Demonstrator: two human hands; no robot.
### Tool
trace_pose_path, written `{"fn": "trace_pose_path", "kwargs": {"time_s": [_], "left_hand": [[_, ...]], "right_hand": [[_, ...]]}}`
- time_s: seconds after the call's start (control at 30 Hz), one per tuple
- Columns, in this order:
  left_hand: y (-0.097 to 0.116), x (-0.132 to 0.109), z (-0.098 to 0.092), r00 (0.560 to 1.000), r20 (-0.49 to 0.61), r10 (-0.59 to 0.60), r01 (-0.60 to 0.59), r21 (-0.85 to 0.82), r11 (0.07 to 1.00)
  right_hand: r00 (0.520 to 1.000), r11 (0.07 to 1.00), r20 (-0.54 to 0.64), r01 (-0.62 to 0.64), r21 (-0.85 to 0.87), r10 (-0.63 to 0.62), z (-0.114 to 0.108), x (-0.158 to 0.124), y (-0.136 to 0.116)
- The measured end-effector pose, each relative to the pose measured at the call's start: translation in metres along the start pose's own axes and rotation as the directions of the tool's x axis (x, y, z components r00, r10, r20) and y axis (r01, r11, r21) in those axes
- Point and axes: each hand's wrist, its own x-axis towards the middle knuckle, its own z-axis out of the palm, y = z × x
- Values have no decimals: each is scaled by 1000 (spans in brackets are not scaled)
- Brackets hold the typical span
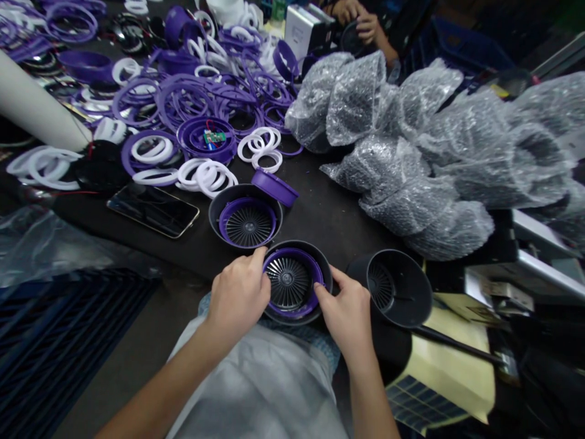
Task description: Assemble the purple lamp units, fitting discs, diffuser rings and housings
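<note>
Between my two hands is a round black housing (287,280) with a ribbed, fan-like bottom and a purple ring (315,268) seated inside it. My left hand (242,292) is closed on the housing's left rim, fingers curled. On the opposite side my right hand (345,308) grips the rim, its thumb pressing on the purple ring. Just behind stands a second black housing (214,213), also with a purple ring in it. A loose purple ring (274,187) leans against that one's back edge. To the right lies a deeper black cup (406,289), tilted, ribbed at its bottom.
Purple rings (185,100) and white rings (212,178) are heaped at the back left. A phone (153,209) lies near the front edge. Bubble-wrapped items (411,183) fill the right side. A co-worker's hands (359,21) hold a dark part at the far side. Blue crates (59,329) stand lower left.
</note>
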Motion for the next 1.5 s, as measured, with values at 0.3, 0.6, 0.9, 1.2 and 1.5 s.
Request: {"fn": "trace_pose_path", "kwargs": {"time_s": [0.3,0.6,0.9,1.2,1.5], "left_hand": [[8,4,-5,997,71,-40,35,71,997],[15,5,-7,994,110,-5,-9,123,992],[-4,18,-11,975,222,-10,5,22,1000],[5,20,-14,962,267,-59,18,152,988],[3,17,-9,986,154,-69,46,151,987]], "right_hand": [[988,990,127,-72,-122,87,-1,8,0],[972,982,215,-56,-180,95,-1,13,-1],[963,989,254,-55,-135,88,-5,14,1],[947,967,309,-11,-253,92,-9,17,-8],[952,948,276,-42,-317,135,-7,14,-8]]}}
